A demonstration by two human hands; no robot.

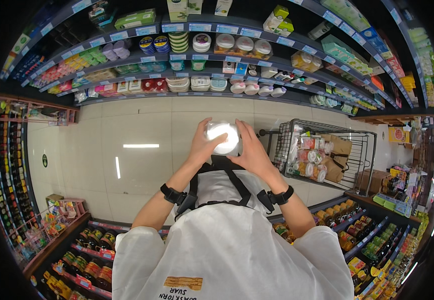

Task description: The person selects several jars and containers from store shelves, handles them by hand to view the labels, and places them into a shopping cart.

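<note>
Between my two hands, in front of my chest, is a clear plastic container with a round white lid (222,138), which glares brightly. My left hand (202,144) holds its left side, thumb resting on the lid. At its right side is my right hand (252,150), fingers spread around the container's edge; the glare hides how firmly it touches. Black straps sit on both wrists. To the right stands a wire shopping cart (295,122) with several lidded jars (306,168) and a brown paper bag (339,146) inside.
Ahead runs a long store shelf (187,56) stocked with tubs, jars and boxes. Bottles fill the shelves behind me (97,240) on both sides. A pink wire basket (70,210) stands at the lower left. Pale floor tiles (138,123) lie between the shelves.
</note>
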